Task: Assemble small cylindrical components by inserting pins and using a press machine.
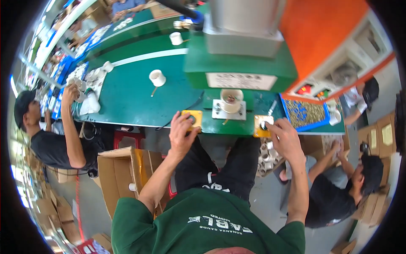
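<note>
A press machine with a green head (241, 70) stands over a white cup-like plastic part (231, 100), which sits upright on a metal fixture plate (218, 112). Small metal bits show inside the part. To the left of the fixture, my left hand (182, 134) lies with its fingers apart over the dark button of a yellow button box (196, 117). On the other side, my right hand (286, 137) has its fingertips at the black button of a second yellow box (259, 127). Neither hand holds anything.
A blue tray (308, 114) of small brass-coloured pieces lies right of the press, beside an orange machine housing (325, 38). Another white part (157, 78) stands on the green conveyor table (127, 95). Co-workers sit left and right; an open carton (116, 178) is by my left arm.
</note>
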A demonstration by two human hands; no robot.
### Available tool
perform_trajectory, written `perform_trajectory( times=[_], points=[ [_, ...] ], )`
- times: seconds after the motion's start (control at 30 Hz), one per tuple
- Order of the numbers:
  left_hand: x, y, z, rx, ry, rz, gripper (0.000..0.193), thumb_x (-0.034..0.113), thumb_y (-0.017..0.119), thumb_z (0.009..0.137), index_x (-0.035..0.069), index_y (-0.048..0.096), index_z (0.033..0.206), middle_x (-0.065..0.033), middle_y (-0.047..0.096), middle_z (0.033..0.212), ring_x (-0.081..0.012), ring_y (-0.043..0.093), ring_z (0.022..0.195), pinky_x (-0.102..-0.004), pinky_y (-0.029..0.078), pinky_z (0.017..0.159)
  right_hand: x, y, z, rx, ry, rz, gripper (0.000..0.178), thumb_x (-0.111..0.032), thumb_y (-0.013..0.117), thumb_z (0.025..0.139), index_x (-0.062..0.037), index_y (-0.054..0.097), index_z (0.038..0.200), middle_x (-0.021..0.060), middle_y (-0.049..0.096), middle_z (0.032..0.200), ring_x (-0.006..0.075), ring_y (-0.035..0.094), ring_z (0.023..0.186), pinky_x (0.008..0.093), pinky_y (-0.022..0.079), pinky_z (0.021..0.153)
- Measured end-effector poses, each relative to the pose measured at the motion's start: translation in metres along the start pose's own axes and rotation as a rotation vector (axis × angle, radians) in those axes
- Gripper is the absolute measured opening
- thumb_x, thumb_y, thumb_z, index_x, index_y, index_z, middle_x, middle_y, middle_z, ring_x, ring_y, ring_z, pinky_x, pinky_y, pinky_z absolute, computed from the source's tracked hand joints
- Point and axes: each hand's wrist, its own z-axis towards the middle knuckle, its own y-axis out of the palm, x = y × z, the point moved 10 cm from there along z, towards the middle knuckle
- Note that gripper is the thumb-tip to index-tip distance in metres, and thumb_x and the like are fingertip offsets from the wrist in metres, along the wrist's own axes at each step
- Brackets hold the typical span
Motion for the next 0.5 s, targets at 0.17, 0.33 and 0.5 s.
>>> perform_trajectory(
  times=[0.17, 0.33, 0.5],
  points=[
    [-0.002, 0.002, -0.005, 0.029, 0.051, 0.035, 0.036, 0.008, 0.079, 0.068, 0.008, 0.052, 0.092, -0.0036, 0.063, 0.095, -0.0264, 0.061, 0.102, -0.0551, 0.038, 0.095, 0.0, 0.007, 0.002, -0.054, -0.014, 0.01, 0.023, 0.005, 0.06, 0.075, -0.0024, 0.067, 0.095, 0.013, 0.054, 0.079, 0.03, 0.054, 0.076, 0.0387, 0.046, 0.067],
    [-0.002, -0.001, -0.004, 0.024, 0.043, 0.049, 0.039, 0.007, 0.079, 0.067, 0.008, 0.053, 0.095, -0.0038, 0.063, 0.096, -0.0262, 0.06, 0.102, -0.0518, 0.039, 0.092, 0.001, 0.007, 0.009, -0.142, 0.045, 0.021, 0.02, 0.005, 0.06, 0.075, -0.0003, 0.068, 0.092, 0.0136, 0.057, 0.08, 0.0308, 0.056, 0.08, 0.0384, 0.047, 0.07],
    [-0.005, -0.002, -0.001, 0.053, 0.034, -0.002, 0.044, 0.006, 0.08, 0.065, 0.007, 0.053, 0.099, -0.0066, 0.06, 0.099, -0.0271, 0.058, 0.099, -0.0474, 0.042, 0.09, 0.017, -0.008, 0.014, -0.004, 0.142, 0.068, 0.024, 0.002, 0.066, 0.074, 0.0017, 0.064, 0.098, 0.0133, 0.063, 0.08, 0.0232, 0.057, 0.065, 0.0334, 0.047, 0.061]
  ],
)
